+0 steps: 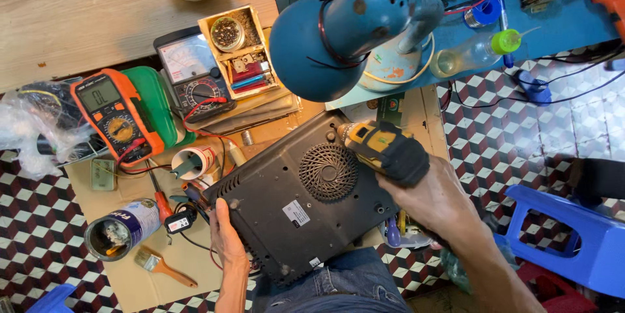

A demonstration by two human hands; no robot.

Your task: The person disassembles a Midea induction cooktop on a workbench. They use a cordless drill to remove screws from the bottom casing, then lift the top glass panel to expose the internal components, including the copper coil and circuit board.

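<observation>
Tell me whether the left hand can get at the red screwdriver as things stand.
Probably yes. The left hand grips the black casing's edge, and the red screwdriver lies on cardboard just beside it, nothing between; it would have to let go first.

Even, bright daylight fills the head view, with soft, short shadows under the tools. Mild glare marks the blue desk lamp (345, 29) shade at 12 o'clock. Focus is sharp centrally; wide-angle distortion bends the edges, notably at 9 o'clock.

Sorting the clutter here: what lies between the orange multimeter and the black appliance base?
In the head view, a white roll with red and black test leads lies between the orange multimeter and the black appliance base.
</observation>
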